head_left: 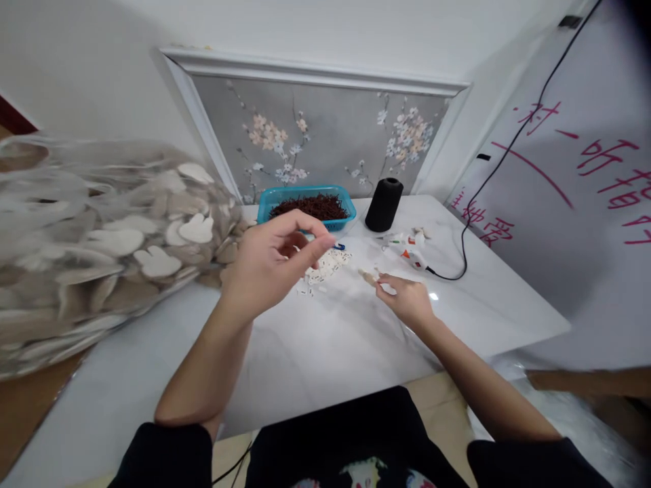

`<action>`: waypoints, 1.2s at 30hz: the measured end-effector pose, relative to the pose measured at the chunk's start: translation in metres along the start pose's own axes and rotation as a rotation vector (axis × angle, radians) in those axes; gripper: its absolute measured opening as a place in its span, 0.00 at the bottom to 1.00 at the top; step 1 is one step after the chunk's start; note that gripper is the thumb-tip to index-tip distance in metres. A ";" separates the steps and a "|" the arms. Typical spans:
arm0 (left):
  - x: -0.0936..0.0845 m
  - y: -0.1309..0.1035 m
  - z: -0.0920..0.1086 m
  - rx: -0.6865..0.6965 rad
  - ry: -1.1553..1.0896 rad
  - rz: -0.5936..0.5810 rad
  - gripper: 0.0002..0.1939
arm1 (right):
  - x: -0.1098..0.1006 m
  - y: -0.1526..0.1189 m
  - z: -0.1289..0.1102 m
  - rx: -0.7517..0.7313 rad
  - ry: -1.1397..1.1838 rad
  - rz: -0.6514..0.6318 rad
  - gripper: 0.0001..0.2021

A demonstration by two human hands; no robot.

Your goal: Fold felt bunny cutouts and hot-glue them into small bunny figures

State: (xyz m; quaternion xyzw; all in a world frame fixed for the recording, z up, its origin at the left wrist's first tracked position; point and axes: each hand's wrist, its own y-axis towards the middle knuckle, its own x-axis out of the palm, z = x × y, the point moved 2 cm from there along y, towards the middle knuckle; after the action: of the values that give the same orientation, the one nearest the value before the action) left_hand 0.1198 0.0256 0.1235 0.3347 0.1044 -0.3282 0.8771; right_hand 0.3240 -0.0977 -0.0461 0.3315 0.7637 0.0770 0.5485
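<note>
My left hand (274, 261) is raised over the table with thumb and index finger pinched together. What it pinches, if anything, is too small to see. Lower and to the right, my right hand (407, 298) grips a small beige piece (368, 276) between thumb and fingertips, just above the tabletop. Behind my left hand, and partly hidden by it, lies a spread of small white pieces with dark marks (328, 266). A small blue item (339, 247), shaped like a pin or clip, rests at their far edge.
A blue basket (350, 211) of dark brown strands stands at the back beside a black thread cone (384, 205). Small tools and a corded white device (414, 259) lie on the right. A large clear bag (116, 251) of pale rabbit-shaped pieces fills the left.
</note>
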 end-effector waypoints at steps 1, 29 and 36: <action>0.006 -0.004 0.002 -0.007 0.016 -0.033 0.12 | -0.001 -0.006 -0.003 -0.069 -0.018 0.028 0.10; 0.027 -0.122 -0.052 -0.302 0.157 -0.303 0.17 | -0.029 -0.035 -0.017 0.099 0.692 -0.067 0.06; 0.029 -0.128 -0.048 -0.402 0.158 -0.333 0.21 | 0.012 -0.024 0.011 0.619 0.926 -0.421 0.10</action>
State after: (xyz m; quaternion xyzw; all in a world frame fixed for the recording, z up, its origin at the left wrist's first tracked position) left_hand 0.0609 -0.0291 0.0087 0.1566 0.2893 -0.4136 0.8490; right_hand 0.3216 -0.1118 -0.0718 0.2493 0.9597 -0.1231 0.0396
